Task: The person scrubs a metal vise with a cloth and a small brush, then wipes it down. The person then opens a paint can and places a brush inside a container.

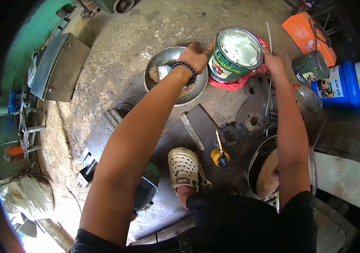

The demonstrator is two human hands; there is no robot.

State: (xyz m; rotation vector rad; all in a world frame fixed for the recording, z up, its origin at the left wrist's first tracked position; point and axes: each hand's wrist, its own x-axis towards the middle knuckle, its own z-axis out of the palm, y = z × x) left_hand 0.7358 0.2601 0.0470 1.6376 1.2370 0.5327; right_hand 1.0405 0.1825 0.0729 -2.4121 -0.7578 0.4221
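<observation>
Two hands holding a lidded green paint can over a workshop floor.
The left hand (pixel 194 55) and right hand (pixel 272 63) are each closed against opposite sides of the paint can (pixel 235 55), which is tilted above a red plastic bag (pixel 235 83), just beside a metal bowl (pixel 163 59). A yellow-handled screwdriver (pixel 220 154) lies near the sandalled foot (pixel 183 168).

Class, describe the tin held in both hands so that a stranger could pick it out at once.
Start at the blue bucket on the right and pass the small dark can beside it. The green paint tin is held between the left hand and right hand, over red plastic. Only it has a shiny silver lid.
</observation>
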